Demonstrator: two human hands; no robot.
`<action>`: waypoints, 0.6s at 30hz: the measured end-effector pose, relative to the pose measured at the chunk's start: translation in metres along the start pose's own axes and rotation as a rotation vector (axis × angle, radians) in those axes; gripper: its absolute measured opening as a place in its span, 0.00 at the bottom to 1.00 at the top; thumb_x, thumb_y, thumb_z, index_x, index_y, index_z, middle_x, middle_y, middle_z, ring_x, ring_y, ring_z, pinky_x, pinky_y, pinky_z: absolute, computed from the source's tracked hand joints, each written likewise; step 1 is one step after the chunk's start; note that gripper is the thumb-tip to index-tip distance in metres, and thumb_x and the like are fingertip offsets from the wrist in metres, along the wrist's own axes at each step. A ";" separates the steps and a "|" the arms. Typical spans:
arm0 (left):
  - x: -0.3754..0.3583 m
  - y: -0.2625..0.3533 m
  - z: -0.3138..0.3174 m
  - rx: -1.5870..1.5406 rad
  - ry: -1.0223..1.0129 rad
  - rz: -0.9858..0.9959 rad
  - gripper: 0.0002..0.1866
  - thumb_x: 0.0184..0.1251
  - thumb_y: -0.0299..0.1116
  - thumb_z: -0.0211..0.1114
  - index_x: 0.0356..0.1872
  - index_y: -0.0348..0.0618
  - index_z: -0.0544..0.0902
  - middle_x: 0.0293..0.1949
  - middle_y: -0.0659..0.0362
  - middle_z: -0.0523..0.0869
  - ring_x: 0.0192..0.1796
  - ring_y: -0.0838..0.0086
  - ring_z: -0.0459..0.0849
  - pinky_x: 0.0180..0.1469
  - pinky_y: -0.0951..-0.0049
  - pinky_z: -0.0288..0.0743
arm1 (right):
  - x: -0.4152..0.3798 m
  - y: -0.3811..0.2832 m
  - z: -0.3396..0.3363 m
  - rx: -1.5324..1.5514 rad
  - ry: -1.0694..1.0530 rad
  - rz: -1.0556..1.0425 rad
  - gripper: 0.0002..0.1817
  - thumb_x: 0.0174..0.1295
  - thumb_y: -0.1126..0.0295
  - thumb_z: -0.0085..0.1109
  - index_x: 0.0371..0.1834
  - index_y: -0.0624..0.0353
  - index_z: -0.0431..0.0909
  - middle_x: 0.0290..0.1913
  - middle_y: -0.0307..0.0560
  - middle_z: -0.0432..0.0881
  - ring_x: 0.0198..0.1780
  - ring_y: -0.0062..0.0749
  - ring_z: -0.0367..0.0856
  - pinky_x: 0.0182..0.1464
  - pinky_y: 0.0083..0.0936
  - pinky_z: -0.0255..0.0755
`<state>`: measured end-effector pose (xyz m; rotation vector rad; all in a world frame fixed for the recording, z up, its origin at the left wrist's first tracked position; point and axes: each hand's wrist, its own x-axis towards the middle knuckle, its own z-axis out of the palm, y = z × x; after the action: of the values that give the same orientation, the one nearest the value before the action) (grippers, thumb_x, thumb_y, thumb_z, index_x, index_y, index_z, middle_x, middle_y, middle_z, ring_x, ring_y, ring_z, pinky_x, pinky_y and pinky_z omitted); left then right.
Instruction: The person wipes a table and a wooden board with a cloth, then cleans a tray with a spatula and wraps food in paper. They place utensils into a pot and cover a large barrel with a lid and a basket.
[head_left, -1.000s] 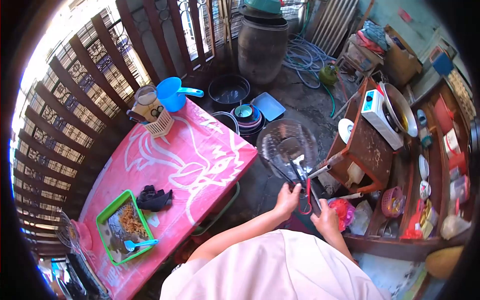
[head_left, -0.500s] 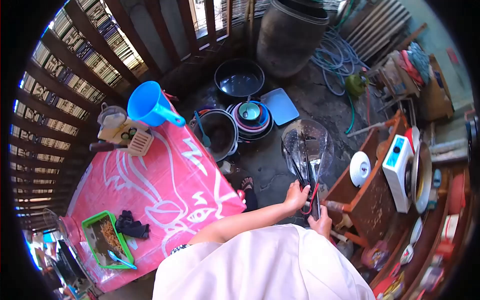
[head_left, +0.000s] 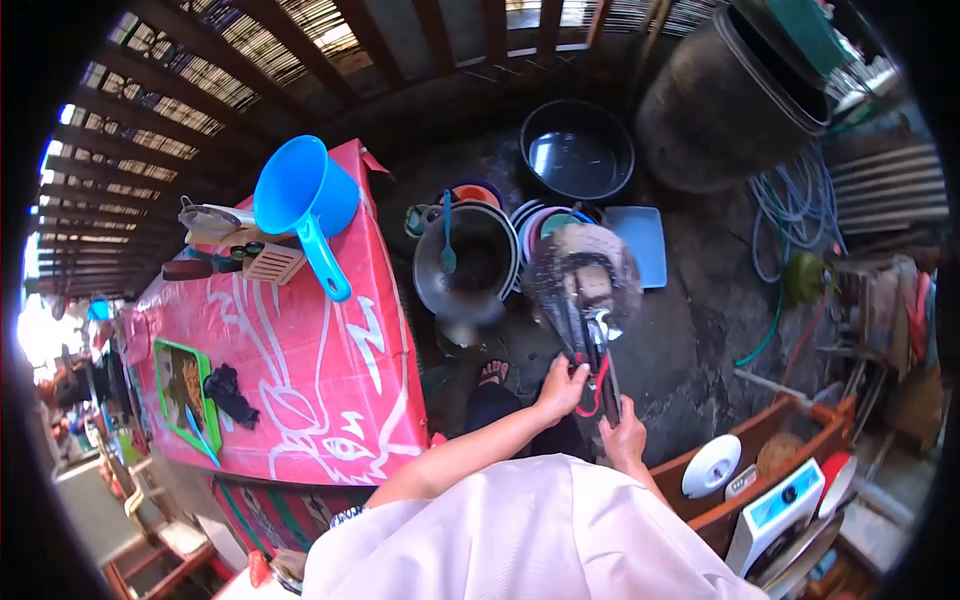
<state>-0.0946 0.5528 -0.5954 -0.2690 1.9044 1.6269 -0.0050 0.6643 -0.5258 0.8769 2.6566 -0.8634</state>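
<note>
In front of the body, both hands hold a bundle of dark-handled utensils (head_left: 590, 340) with a red loop and wide, shiny round ends pointing away. The fingers of my left hand (head_left: 562, 388) are closed round its left side, near the red loop. My right hand (head_left: 624, 436) grips a dark handle on the right side. The far ends are blurred and overlap a stack of bowls and plates (head_left: 537, 222) on the floor. A blue tray (head_left: 640, 245) lies just right of the stack.
A large pot (head_left: 465, 265) with a blue spoon and a black basin (head_left: 577, 150) stand on the floor. The pink-covered table (head_left: 330, 385) at left bears a blue dipper (head_left: 305, 190) and a green-rimmed tray (head_left: 208, 400). A wooden rack (head_left: 700, 510) stands at right.
The view has turned, so the floor items sit further right. The bundle, held in both hands, has moved over towards the bowl stack and now partly covers it.
</note>
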 end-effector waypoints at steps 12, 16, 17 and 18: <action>0.164 -0.081 -0.067 -0.927 0.639 -0.279 0.08 0.63 0.31 0.53 0.38 0.37 0.68 0.33 0.58 0.75 0.32 0.75 0.76 0.33 0.74 0.74 | 0.273 -0.064 0.127 -0.396 -0.611 -0.887 0.19 0.41 0.69 0.57 0.38 0.57 0.64 0.28 0.55 0.77 0.32 0.51 0.77 0.34 0.42 0.71; 0.226 -0.113 -0.090 -1.154 0.744 -0.331 0.11 0.63 0.31 0.52 0.41 0.36 0.66 0.36 0.55 0.74 0.34 0.71 0.78 0.35 0.70 0.78 | 0.345 -0.116 0.175 -0.605 -0.704 -1.032 0.15 0.43 0.70 0.54 0.38 0.55 0.69 0.24 0.54 0.78 0.29 0.49 0.78 0.33 0.41 0.71; 0.242 -0.122 -0.095 -1.221 0.779 -0.343 0.10 0.65 0.32 0.50 0.40 0.36 0.67 0.35 0.54 0.75 0.36 0.69 0.78 0.41 0.66 0.76 | 0.362 -0.126 0.189 -0.668 -0.708 -1.091 0.15 0.44 0.70 0.53 0.39 0.54 0.70 0.24 0.53 0.78 0.29 0.47 0.79 0.31 0.40 0.71; 0.255 -0.126 -0.099 -1.288 0.815 -0.356 0.10 0.66 0.33 0.49 0.39 0.36 0.69 0.35 0.54 0.76 0.39 0.68 0.78 0.47 0.62 0.74 | 0.377 -0.137 0.200 -0.731 -0.711 -1.149 0.15 0.44 0.71 0.52 0.39 0.53 0.71 0.24 0.53 0.78 0.28 0.46 0.79 0.29 0.39 0.71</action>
<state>-0.2616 0.4890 -0.8379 -1.8647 0.7885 2.4212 -0.3855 0.6352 -0.7617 -1.0138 2.2843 -0.1686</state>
